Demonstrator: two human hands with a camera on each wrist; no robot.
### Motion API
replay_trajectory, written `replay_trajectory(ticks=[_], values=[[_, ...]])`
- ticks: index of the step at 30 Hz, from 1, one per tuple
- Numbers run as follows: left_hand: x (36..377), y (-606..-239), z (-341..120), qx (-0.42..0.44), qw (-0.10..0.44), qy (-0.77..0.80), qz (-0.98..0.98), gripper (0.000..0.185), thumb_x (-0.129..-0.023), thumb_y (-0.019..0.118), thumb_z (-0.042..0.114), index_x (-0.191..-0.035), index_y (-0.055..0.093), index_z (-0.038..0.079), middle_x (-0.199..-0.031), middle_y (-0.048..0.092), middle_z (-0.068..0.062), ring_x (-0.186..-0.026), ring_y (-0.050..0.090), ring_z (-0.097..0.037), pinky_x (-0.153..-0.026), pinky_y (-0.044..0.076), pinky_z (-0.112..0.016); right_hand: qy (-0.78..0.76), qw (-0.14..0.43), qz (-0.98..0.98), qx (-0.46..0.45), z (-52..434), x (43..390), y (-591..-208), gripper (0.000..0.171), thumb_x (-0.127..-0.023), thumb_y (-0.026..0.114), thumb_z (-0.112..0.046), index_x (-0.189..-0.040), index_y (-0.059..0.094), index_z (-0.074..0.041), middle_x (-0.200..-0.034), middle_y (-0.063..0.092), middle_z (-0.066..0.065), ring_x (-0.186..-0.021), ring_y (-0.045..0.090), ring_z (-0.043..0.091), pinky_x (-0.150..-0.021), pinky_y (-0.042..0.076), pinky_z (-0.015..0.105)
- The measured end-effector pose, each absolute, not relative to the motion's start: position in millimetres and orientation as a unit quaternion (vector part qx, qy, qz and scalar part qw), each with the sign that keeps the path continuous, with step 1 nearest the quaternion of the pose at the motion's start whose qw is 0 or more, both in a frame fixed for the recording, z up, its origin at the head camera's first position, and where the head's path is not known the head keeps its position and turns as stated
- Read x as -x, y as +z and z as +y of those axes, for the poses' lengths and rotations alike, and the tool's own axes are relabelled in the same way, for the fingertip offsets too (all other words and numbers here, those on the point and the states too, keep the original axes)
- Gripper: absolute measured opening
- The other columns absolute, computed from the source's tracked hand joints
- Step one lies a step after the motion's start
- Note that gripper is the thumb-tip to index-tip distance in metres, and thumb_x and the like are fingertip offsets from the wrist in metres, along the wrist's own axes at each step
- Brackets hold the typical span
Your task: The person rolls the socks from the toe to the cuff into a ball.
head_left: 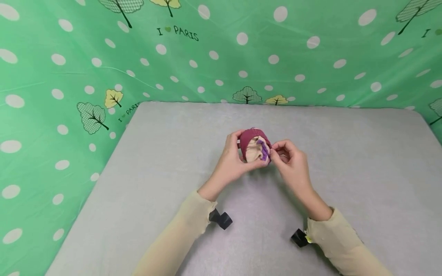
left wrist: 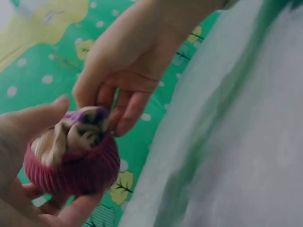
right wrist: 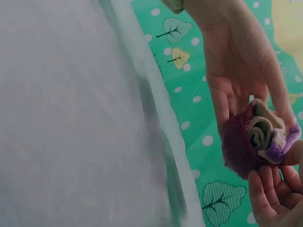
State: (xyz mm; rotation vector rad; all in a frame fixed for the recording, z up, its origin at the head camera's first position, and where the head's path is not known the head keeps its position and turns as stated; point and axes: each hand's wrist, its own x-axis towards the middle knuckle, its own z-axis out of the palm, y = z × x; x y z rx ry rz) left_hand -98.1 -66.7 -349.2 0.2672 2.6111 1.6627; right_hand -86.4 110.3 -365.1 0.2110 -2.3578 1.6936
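Note:
A ball of rolled knit fabric point(head_left: 254, 147), much like balled socks, is held up above the table. Its ribbed outside is maroon, and folded beige and purple cloth shows in its opening. My left hand point(head_left: 232, 159) grips it from the left, thumb on the near side and fingers around the far side. On the other side my right hand point(head_left: 293, 163) pinches the rim between thumb and fingertips. The left wrist view shows the maroon ribbing point(left wrist: 75, 170) beneath the beige folds. In the right wrist view the beige cloth point(right wrist: 260, 135) lies coiled in the opening.
Beneath both hands is a grey table point(head_left: 165, 153). A green dotted curtain point(head_left: 221, 53) printed with trees hangs along its back and left edges. Black mounts are attached at both sleeve cuffs point(head_left: 198, 211).

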Motion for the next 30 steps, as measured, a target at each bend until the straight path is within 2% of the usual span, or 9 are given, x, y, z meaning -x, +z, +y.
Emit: replay_trajectory(ticks=[2, 4, 11, 14, 17, 21, 25, 28, 30], values=[[96, -348, -64, -0.095, 0.012, 0.504, 0.858, 0.102, -0.071, 0.091, 0.03, -0.149, 0.029, 0.008, -0.147, 0.039, -0.013, -0.13, 0.05, -0.028, -0.111, 0.045, -0.043, 0.581, 0.117, -0.801, -0.08, 109, 86, -365, 0.006, -0.093, 0.061, 0.002, -0.096, 0.062, 0.007, -0.09, 0.066, 0.017, -0.077, 0.06, -0.004, -0.062, 0.05, 0.009], [95, -349, -63, -0.098, -0.003, 0.487, 0.868, 0.101, -0.072, 0.091, 0.029, -0.148, 0.028, 0.007, -0.146, 0.039, -0.014, -0.13, 0.05, -0.028, -0.113, 0.043, -0.042, 0.591, 0.113, -0.793, -0.092, 108, 85, -366, 0.006, -0.093, 0.062, 0.001, -0.096, 0.062, 0.008, -0.09, 0.066, 0.013, -0.079, 0.061, -0.003, -0.062, 0.051, 0.01], [102, -352, -68, -0.073, -0.024, 0.52, 0.85, 0.072, -0.077, 0.083, 0.016, -0.137, 0.043, 0.008, -0.131, 0.055, -0.013, -0.116, 0.057, -0.026, -0.103, 0.048, -0.042, 0.676, 0.059, -0.713, -0.178, 113, 84, -371, 0.005, -0.096, 0.054, 0.008, -0.097, 0.056, 0.012, -0.094, 0.061, -0.007, -0.085, 0.06, 0.003, -0.074, 0.054, 0.015], [106, -354, -71, -0.066, -0.039, 0.506, 0.859, 0.066, -0.078, 0.08, 0.013, -0.133, 0.045, 0.008, -0.127, 0.058, -0.013, -0.112, 0.058, -0.026, -0.1, 0.049, -0.043, 0.673, 0.045, -0.701, -0.233, 112, 81, -372, 0.004, -0.093, 0.053, 0.013, -0.096, 0.056, 0.012, -0.096, 0.062, -0.007, -0.087, 0.059, 0.004, -0.076, 0.052, 0.015], [108, -356, -72, -0.067, -0.041, 0.496, 0.865, 0.065, -0.078, 0.079, 0.012, -0.132, 0.042, 0.009, -0.127, 0.06, -0.015, -0.112, 0.059, -0.027, -0.099, 0.049, -0.044, 0.665, 0.038, -0.705, -0.241, 107, 79, -371, 0.005, -0.094, 0.053, 0.012, -0.097, 0.056, 0.011, -0.097, 0.061, -0.007, -0.088, 0.058, 0.003, -0.077, 0.051, 0.014], [107, -355, -78, -0.079, 0.028, 0.538, 0.839, 0.071, -0.083, 0.077, 0.016, -0.141, 0.035, 0.01, -0.13, 0.06, -0.018, -0.115, 0.06, -0.029, -0.101, 0.049, -0.044, 0.666, 0.038, -0.724, -0.176, 106, 84, -367, 0.008, -0.097, 0.054, 0.004, -0.1, 0.056, 0.012, -0.092, 0.06, -0.008, -0.085, 0.06, 0.003, -0.075, 0.052, 0.015], [107, -349, -87, -0.084, 0.127, 0.635, 0.758, 0.064, -0.094, 0.06, 0.012, -0.148, 0.027, 0.006, -0.14, 0.054, -0.024, -0.122, 0.059, -0.036, -0.102, 0.051, -0.045, 0.68, 0.032, -0.723, -0.115, 112, 89, -365, 0.009, -0.099, 0.053, 0.002, -0.099, 0.055, 0.01, -0.087, 0.06, -0.009, -0.079, 0.061, 0.002, -0.073, 0.054, 0.015], [109, -348, -92, -0.084, 0.168, 0.676, 0.712, 0.059, -0.096, 0.051, 0.005, -0.15, 0.027, -0.001, -0.143, 0.05, -0.029, -0.125, 0.057, -0.04, -0.098, 0.055, -0.042, 0.689, 0.024, -0.717, -0.1, 116, 91, -364, 0.009, -0.1, 0.051, 0.0, -0.1, 0.054, 0.009, -0.086, 0.06, -0.009, -0.079, 0.062, 0.002, -0.074, 0.055, 0.016], [110, -348, -95, -0.084, 0.178, 0.669, 0.717, 0.057, -0.096, 0.053, 0.006, -0.148, 0.033, -0.003, -0.143, 0.05, -0.027, -0.125, 0.057, -0.038, -0.097, 0.055, -0.035, 0.689, 0.02, -0.717, -0.1, 117, 91, -363, 0.01, -0.1, 0.051, 0.0, -0.1, 0.053, 0.01, -0.086, 0.06, -0.009, -0.079, 0.062, 0.002, -0.074, 0.055, 0.017]])
